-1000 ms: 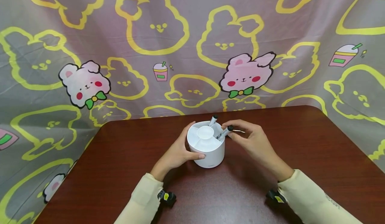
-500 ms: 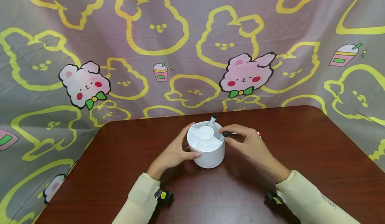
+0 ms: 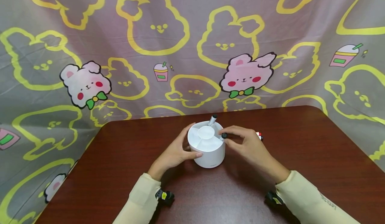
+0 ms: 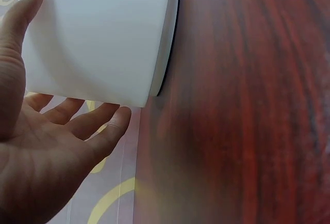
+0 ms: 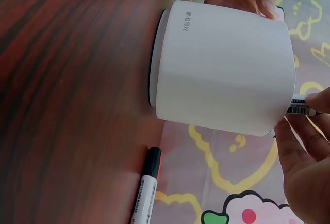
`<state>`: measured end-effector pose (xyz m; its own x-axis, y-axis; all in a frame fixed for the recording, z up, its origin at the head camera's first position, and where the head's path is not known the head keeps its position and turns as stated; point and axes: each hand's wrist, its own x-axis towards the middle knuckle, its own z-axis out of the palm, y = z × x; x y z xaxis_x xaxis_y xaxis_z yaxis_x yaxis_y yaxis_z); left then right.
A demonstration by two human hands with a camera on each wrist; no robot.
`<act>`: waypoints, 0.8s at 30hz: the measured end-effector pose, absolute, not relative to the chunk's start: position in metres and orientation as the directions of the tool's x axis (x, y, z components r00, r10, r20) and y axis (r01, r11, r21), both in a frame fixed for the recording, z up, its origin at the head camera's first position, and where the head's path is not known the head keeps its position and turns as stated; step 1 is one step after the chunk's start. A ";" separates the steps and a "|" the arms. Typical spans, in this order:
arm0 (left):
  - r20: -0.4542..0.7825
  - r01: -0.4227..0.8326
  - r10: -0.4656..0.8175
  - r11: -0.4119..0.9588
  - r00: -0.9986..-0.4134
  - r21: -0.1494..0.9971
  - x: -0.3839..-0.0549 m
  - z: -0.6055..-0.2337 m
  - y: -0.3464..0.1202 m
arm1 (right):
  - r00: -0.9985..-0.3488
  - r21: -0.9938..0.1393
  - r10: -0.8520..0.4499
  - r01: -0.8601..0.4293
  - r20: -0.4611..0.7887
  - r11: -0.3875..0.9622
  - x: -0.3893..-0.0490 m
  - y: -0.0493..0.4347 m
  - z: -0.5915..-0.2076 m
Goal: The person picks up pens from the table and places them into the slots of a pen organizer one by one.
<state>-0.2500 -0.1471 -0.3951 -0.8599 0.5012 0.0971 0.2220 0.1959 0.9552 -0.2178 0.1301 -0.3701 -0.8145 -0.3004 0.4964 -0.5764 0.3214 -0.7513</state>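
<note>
A round white pen organizer with several compartments stands upright on the table. My left hand holds it from the left, thumb on the front and fingers round the far side. At its right rim my right hand pinches a black-capped whiteboard marker, whose lower part is hidden inside a right-hand compartment. In the right wrist view only a short printed piece of that marker shows above the rim. A second marker, also black-capped, leans in the back compartment.
On the brown table, behind my right hand, lie whiteboard markers, mostly hidden; red and dark ends peek out. The right wrist view shows one black-capped marker lying there. A patterned curtain hangs behind the table.
My right hand has moved down and slightly left, and the marker it pinches has sunk into the compartment until little more than its cap shows. The organizer has stayed almost still.
</note>
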 end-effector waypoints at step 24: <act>0.103 0.235 0.504 0.206 -0.858 0.950 -0.250 -0.397 -0.146 | -0.955 -0.816 -0.187 -0.293 0.229 0.498 -0.238 0.190 -0.365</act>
